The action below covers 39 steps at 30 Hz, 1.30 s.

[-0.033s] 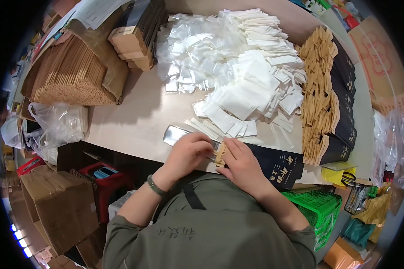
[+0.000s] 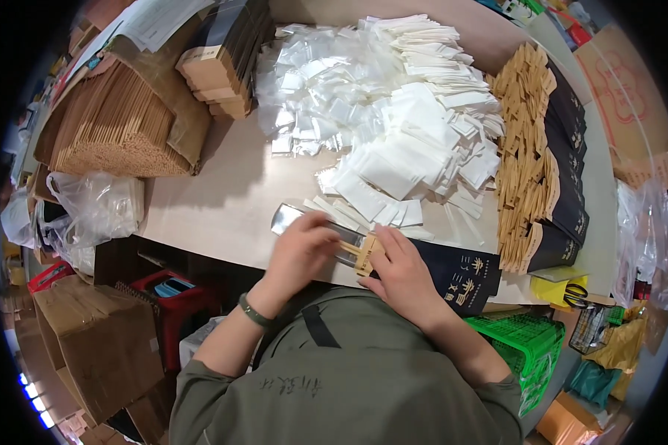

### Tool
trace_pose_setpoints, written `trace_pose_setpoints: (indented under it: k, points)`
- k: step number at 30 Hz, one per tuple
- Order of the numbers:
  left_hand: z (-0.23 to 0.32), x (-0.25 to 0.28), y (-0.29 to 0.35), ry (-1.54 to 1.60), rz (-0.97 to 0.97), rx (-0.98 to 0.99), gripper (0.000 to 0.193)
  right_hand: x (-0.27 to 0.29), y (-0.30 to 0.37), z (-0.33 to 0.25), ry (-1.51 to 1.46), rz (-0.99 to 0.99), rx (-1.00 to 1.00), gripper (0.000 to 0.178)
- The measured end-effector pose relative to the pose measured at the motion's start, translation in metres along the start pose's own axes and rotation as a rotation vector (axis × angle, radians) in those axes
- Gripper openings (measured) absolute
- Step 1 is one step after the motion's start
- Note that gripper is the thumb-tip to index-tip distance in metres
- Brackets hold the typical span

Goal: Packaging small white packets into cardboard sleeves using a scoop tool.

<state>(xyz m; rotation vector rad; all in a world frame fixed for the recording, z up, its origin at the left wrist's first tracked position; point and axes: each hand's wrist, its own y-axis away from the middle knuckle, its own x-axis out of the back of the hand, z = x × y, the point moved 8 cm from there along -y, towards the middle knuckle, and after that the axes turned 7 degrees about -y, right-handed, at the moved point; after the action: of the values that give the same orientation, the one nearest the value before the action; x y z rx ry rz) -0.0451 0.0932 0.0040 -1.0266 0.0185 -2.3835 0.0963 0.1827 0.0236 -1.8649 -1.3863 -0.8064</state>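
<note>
A dark blue paper sleeve point(image 2: 460, 274) with gold printing and a tan end band point(image 2: 365, 254) lies at the table's front edge. My right hand point(image 2: 402, 271) is closed on the band end of it, its fingers lying over the top. Slim tan sticks point(image 2: 348, 248) poke out of the band toward my left hand point(image 2: 302, 246). That hand is curled and slightly blurred, its fingertips drawn together beside the sticks; whether they grip one is unclear. A shiny silver strip point(image 2: 287, 218) lies under and beyond the left fingers.
White paper packets point(image 2: 416, 159) and clear plastic packets point(image 2: 312, 81) are heaped beyond my hands. Filled dark blue sleeves point(image 2: 564, 185) are stacked at right, near scissors point(image 2: 575, 296). At left stand a carton of tan sticks point(image 2: 119, 126) and a plastic bag point(image 2: 96, 204).
My left hand has drawn back to the left, away from the band, uncovering the tan sticks. My right hand and the sleeve have hardly moved.
</note>
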Motion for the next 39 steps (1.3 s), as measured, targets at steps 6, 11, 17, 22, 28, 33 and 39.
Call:
trace_pose_setpoints:
  k: [6,11,17,22,28,33,39]
  points:
    - [0.005,-0.031,0.001,0.237,-0.138,0.258,0.015,0.003,-0.001,0.006,0.007,0.021,-0.007,0.039]
    - [0.043,-0.007,0.004,0.087,-0.184,-0.053,0.062,0.008,0.011,0.004,-0.019,0.216,0.076,0.031]
    - [0.020,0.013,0.002,-0.478,-0.139,-0.262,0.049,0.052,-0.019,-0.026,-0.036,-0.002,0.228,0.014]
    - [-0.013,0.016,0.004,-0.087,-0.357,0.351,0.032,0.217,0.000,0.077,0.159,0.097,-0.157,0.024]
    - [0.079,-0.061,0.025,0.359,-0.863,-0.032,0.066,0.051,0.025,0.028,-0.046,-0.055,0.218,0.047]
    - [0.046,-0.037,0.026,0.219,-0.841,0.221,0.039,0.020,0.006,0.020,-0.077,0.053,-0.082,0.030]
    - [-0.007,0.014,0.026,-0.394,-0.160,0.139,0.052,-0.008,0.013,0.048,0.041,-0.219,-0.549,0.031]
